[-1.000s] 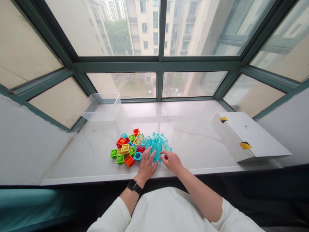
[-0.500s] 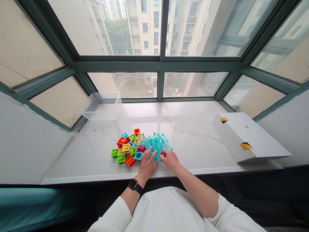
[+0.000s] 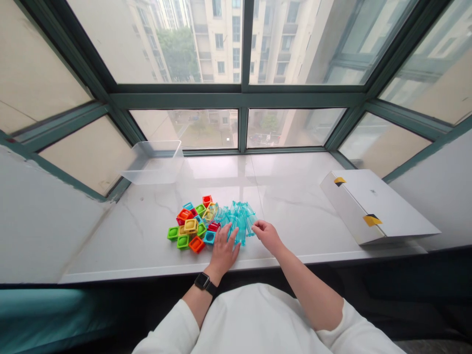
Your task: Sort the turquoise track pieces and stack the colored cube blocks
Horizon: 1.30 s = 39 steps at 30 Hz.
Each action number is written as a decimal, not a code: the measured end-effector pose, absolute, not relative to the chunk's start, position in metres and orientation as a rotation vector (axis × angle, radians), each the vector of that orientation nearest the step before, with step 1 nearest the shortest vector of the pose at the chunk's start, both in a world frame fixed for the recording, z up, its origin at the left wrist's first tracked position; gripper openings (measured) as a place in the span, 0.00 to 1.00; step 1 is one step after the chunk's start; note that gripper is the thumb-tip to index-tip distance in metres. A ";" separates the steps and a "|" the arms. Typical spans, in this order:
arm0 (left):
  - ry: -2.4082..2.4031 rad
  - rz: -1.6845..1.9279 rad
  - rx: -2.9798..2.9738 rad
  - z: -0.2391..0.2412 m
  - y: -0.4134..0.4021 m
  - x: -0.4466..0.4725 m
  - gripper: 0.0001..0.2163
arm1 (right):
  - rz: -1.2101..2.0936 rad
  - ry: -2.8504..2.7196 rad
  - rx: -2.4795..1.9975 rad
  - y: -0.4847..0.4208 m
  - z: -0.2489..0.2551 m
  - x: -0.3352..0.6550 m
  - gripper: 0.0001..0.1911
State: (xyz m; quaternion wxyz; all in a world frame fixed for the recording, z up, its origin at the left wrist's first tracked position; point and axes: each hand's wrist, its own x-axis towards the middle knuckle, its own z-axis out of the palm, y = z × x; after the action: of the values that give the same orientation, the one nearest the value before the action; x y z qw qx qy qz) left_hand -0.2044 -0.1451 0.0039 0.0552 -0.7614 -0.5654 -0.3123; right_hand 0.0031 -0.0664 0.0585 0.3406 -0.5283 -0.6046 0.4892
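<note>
Probably light, stiff and slick, the blue pieces [image 3: 241,222] suit edge pinches; left hand [image 3: 223,247] spread at seven o'clock, right hand [image 3: 269,237] bunched at four, grip unclear.

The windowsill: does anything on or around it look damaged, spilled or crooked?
Only the left wall looks odd: its edge is ragged along the green window frame, perhaps chipped plaster. No spill shows; the colourful blocks merely lie jumbled beside the left hand.
</note>
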 end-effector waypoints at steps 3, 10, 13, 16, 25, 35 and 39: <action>-1.695 -0.985 -2.294 0.015 -0.148 -0.201 0.24 | 1.203 -1.551 -1.389 -0.072 0.068 0.013 0.13; -1.777 -1.299 -2.491 0.073 -0.145 -0.164 0.31 | 0.897 -1.651 -1.408 -0.094 0.100 0.023 0.12; -1.996 -1.421 -2.556 0.089 -0.137 -0.149 0.31 | 0.880 -1.682 -1.367 -0.103 0.113 0.022 0.11; -2.152 -1.494 -2.678 0.095 -0.133 -0.144 0.21 | 0.874 -1.720 -1.338 -0.109 0.120 0.023 0.09; -2.181 -1.332 -2.925 0.096 -0.140 -0.139 0.04 | 0.731 -1.812 -1.408 -0.107 0.116 0.023 0.12; -2.159 -0.889 -2.862 0.087 -0.146 -0.136 0.07 | 0.866 -1.785 -1.658 -0.083 0.127 0.029 0.39; -2.145 -0.779 -2.901 0.082 -0.147 -0.139 0.07 | 0.896 -1.779 -1.690 -0.078 0.125 0.037 0.41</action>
State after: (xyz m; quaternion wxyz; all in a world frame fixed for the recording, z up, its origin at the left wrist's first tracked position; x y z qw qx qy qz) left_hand -0.1388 -0.1474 0.0823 -0.2712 -0.7564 -0.5594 -0.2032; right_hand 0.0372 -0.0780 0.1255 0.2616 -0.6245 -0.6572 0.3311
